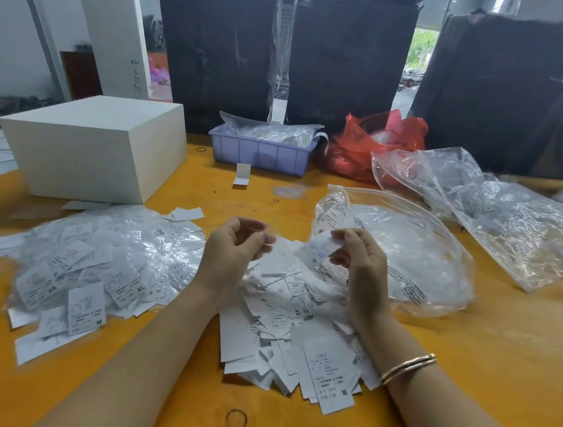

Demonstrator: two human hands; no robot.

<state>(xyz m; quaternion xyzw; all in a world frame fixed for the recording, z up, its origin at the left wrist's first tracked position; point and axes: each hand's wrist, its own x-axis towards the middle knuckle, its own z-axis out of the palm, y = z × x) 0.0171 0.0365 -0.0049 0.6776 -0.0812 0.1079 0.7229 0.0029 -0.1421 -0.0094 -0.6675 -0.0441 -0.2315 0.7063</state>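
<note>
Right hand (362, 260) clamped on a white label (319, 249) — left hand (232, 247) curled, contents unclear

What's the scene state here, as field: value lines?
right hand: pinches a white label
left hand: fingers curled, contents unclear
beneath hands: loose label pile
person's left: plastic-wrapped label pile
person's right: clear zip bag
far side: white box, blue tray, red bag
surface: orange table
</note>
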